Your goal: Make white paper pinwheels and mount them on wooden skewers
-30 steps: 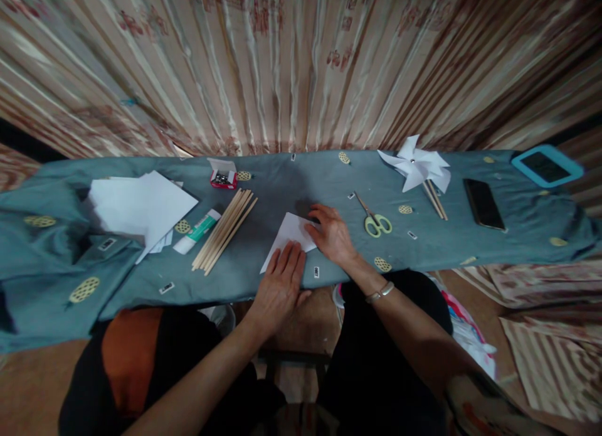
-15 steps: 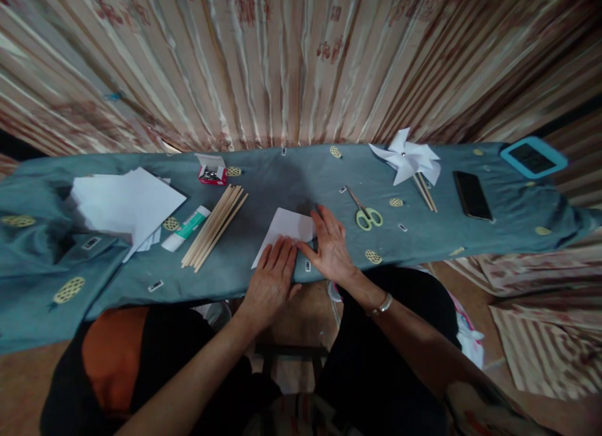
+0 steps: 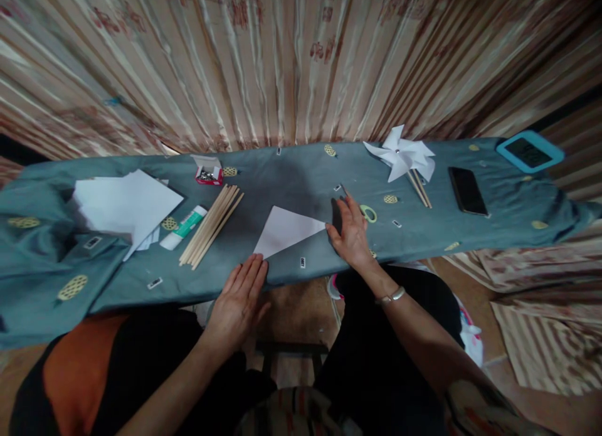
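A white sheet of paper, folded into a triangle (image 3: 289, 231), lies flat on the cloth-covered table (image 3: 282, 273). At its near left corner my left hand (image 3: 239, 298) rests with outstretched fingers touching the paper. My right hand (image 3: 352, 235) lies at the paper's right tip, its thumb by the point and its fingers apart. Green-handled scissors (image 3: 369, 214) are partly hidden behind that hand. Neither hand grips anything.
Left of the paper lie wooden sticks (image 3: 211, 229), a glue stick (image 3: 183, 228), a red box of metal pins (image 3: 209, 174) and a stack of white paper (image 3: 126, 204). Rightward are paper pinwheels (image 3: 399, 154), a phone (image 3: 468, 191) and a blue-framed timer (image 3: 530, 152).
My hands have moved apart along the paper's near edge, left hand to the left corner, right hand to the right tip. The folded triangle now shows whole; the scissors are partly covered.
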Available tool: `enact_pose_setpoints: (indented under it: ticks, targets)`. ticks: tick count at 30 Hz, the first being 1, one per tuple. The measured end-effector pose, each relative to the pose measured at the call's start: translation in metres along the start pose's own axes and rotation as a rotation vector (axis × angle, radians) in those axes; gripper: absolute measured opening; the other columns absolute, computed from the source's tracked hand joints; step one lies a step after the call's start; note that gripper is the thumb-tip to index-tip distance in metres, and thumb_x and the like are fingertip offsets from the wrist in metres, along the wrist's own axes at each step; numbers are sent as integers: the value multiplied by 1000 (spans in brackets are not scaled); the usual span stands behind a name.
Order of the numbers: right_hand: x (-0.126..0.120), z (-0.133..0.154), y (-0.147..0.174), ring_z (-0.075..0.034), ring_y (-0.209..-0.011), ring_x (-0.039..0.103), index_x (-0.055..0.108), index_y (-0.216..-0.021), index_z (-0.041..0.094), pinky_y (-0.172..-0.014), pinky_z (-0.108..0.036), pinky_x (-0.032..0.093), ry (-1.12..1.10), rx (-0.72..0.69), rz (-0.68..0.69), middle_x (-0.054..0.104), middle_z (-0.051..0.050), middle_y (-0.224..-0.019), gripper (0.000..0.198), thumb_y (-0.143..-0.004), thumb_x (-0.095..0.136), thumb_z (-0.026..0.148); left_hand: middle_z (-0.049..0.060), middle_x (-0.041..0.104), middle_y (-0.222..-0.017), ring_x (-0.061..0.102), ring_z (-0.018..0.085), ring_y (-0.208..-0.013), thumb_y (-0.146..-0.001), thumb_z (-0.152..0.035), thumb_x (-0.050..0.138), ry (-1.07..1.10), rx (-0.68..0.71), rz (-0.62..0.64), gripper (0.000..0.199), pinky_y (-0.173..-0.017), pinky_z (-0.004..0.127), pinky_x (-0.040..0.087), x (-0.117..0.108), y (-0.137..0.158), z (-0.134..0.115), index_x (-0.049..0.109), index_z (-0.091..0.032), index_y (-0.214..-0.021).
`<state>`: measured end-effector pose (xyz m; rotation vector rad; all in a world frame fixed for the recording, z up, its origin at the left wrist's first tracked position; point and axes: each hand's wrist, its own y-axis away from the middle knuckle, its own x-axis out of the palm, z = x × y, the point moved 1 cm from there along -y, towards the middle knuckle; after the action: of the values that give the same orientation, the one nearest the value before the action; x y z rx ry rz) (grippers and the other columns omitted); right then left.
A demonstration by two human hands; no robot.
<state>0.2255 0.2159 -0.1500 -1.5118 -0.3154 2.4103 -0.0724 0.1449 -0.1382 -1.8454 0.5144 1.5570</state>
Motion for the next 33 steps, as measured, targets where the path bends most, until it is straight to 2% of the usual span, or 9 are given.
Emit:
enact_pose_setpoints:
  ticks: [4, 8, 12, 15, 17, 24, 27, 30, 33]
  targets:
    - [0, -3, -2, -34, -145, 34, 42, -145, 15, -115, -58, 31, -9, -4, -13, 41, -20, -153, 57, -89, 49, 28, 25, 45, -152, 42, 35, -142, -92, -22, 53, -10, -21, -19, 72, -112, 51, 40, -3, 14, -1, 22, -4, -155]
    - [-5, -6, -4, -30, -142, 40, 50, -140, 15, -115, -55, 35, -38, -12, -76, 46, -18, -150, 50, -92, 43, 22, 26, 48, -149, 44, 36, -141, -93, -22, 52, -14, -31, -47, 73, -110, 52, 42, -6, 15, -4, 19, -4, -156]
    - [-8, 4, -4, -31, -138, 47, 60, -130, 13, -113, -52, 38, -105, -115, 25, 54, -21, -144, 43, -99, 43, 36, 26, 48, -149, 44, 37, -140, -94, -21, 50, -3, -38, -53, 72, -110, 52, 41, -6, 15, -6, 18, -4, -156]
    - [-7, 13, -3, -34, -135, 50, 67, -121, 15, -112, -54, 40, -130, -156, 98, 56, -21, -141, 42, -95, 54, 45, 27, 45, -151, 41, 37, -143, -94, -21, 51, 14, -57, -34, 73, -112, 54, 39, -4, 16, -7, 18, -4, -156]
    - [-7, 15, -5, -33, -133, 53, 70, -115, 16, -112, -52, 41, -182, -171, 108, 59, -20, -139, 38, -91, 62, 44, 26, 43, -153, 38, 37, -145, -94, -20, 52, 24, -78, -31, 74, -113, 54, 37, -1, 17, -7, 17, -5, -157]
    - [-8, 10, -11, -29, -118, 66, 72, -82, 19, -105, -47, 48, -416, -42, 87, 69, -15, -128, 11, -81, 72, 31, 24, 42, -154, 36, 34, -146, -94, -19, 52, 65, -104, -33, 77, -115, 54, 35, -1, 13, -7, 11, -11, -159]
    - [-14, 5, -16, -27, -109, 70, 70, -76, 21, -103, -47, 49, -507, 27, 35, 73, -12, -119, 10, -80, 71, 30, 24, 42, -154, 36, 34, -146, -94, -18, 53, 65, -118, -34, 77, -115, 54, 35, -2, 12, -5, 11, -12, -159]
    - [-28, 0, -22, -27, -108, 69, 68, -75, 22, -103, -48, 49, -505, 82, -98, 73, -12, -116, 12, -81, 70, 32, 26, 41, -154, 35, 35, -146, -96, -20, 53, 87, -130, -69, 76, -114, 56, 36, -1, 9, -2, 11, -12, -159]
    - [-45, 8, -20, -28, -118, 64, 68, -78, 24, -107, -49, 46, -374, 1, -189, 69, -11, -125, 10, -86, 67, 31, 26, 39, -155, 32, 34, -148, -96, -21, 55, 125, -141, -130, 77, -114, 57, 35, -2, -1, -2, 11, -13, -159]
